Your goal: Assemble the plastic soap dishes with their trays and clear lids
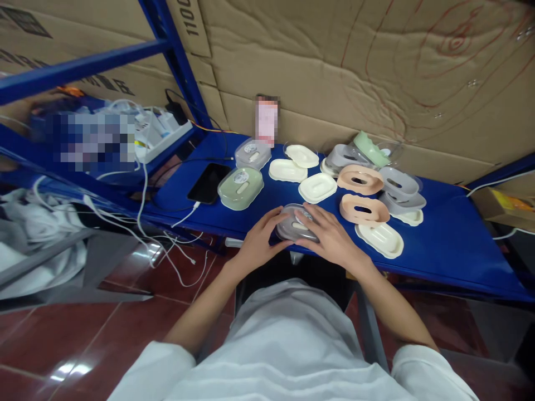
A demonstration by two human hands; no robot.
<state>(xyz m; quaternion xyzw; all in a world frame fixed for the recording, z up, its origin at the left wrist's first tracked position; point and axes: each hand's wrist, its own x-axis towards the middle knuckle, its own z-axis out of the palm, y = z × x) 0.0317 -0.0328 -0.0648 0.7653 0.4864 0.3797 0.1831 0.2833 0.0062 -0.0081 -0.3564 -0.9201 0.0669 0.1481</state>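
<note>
Between my two hands, at the front edge of the blue table, is a grey soap box [288, 227] with a clear lid and a round label. My left hand [263, 236] is wrapped round its left side, thumb at the near edge. Across the right side and top lies my right hand [324, 231], its fingers pressing the lid. Just left of them stands a green soap box [241, 189] with a clear lid, and behind it another grey one [252, 154]. A cream tray [317, 187] lies beyond my hands.
Peach oval shells [364, 209], grey shells [401, 182], a green shell [371, 149] and more cream trays [379, 240] crowd the right. A black phone [209, 184] with a white cable lies left. Another phone [266, 120] leans on the cardboard [317, 72]. Blue shelf posts [184, 72] rise at left.
</note>
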